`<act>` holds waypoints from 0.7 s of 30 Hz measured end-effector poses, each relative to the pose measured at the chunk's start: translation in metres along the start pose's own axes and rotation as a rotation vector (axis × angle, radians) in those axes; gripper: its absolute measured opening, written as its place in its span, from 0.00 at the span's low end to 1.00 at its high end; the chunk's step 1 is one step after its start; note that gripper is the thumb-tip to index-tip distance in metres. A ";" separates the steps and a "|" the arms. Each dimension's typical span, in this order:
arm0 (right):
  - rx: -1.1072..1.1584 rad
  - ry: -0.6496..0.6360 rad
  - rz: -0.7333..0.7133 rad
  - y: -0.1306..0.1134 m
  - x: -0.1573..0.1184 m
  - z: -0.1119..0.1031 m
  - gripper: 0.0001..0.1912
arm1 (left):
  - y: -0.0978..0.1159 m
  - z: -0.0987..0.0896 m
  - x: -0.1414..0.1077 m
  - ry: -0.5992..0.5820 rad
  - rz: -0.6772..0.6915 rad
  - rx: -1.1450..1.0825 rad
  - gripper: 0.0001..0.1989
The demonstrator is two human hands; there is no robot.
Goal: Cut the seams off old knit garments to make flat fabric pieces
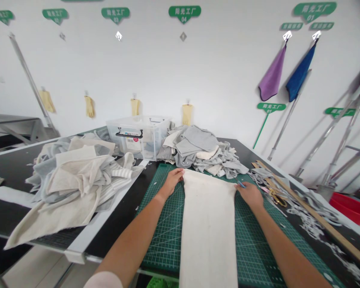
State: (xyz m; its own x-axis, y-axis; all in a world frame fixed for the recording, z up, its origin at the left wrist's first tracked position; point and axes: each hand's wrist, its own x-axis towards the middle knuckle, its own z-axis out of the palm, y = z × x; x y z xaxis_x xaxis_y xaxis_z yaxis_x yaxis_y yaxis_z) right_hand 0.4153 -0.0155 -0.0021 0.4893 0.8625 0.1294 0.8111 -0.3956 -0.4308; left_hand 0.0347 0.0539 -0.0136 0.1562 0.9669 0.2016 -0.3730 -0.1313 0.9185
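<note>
A long cream piece of fabric (209,224) lies over the green cutting mat (162,224) and runs down past the near edge of the view. Its far left corner is pinched by my left hand (174,179). At the far right corner, my right hand (251,195) grips the fabric between thumb and fingers. A small blue object (241,184), perhaps a pen or blade handle, also pokes out of the right hand; its kind is unclear. The fabric looks flat between both hands.
Grey and cream fabric pieces are heaped on the left (78,172) and behind the mat (195,144). Between them stands a clear plastic box (153,140). Gold-handled scissors (277,199), a wooden strip (315,216) and fabric scraps (312,228) lie on the right.
</note>
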 end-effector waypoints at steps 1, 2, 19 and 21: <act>0.002 0.000 -0.001 -0.001 -0.001 0.000 0.23 | -0.001 0.000 0.001 0.001 0.006 0.020 0.23; 0.005 0.000 -0.003 -0.001 -0.001 0.000 0.23 | -0.002 -0.001 0.001 0.000 0.013 0.039 0.23; -0.049 -0.032 0.010 -0.004 -0.003 0.001 0.24 | -0.007 -0.001 0.004 0.042 0.029 0.081 0.20; -0.046 -0.035 -0.001 -0.006 -0.004 -0.001 0.23 | -0.009 -0.003 0.006 0.036 0.042 0.095 0.20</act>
State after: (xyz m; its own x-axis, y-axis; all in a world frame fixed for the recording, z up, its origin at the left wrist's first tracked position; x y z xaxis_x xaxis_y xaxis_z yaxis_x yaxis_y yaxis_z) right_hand 0.4089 -0.0172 0.0005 0.4779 0.8729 0.0983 0.8259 -0.4084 -0.3888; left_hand 0.0366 0.0613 -0.0221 0.1088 0.9672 0.2294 -0.2898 -0.1899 0.9380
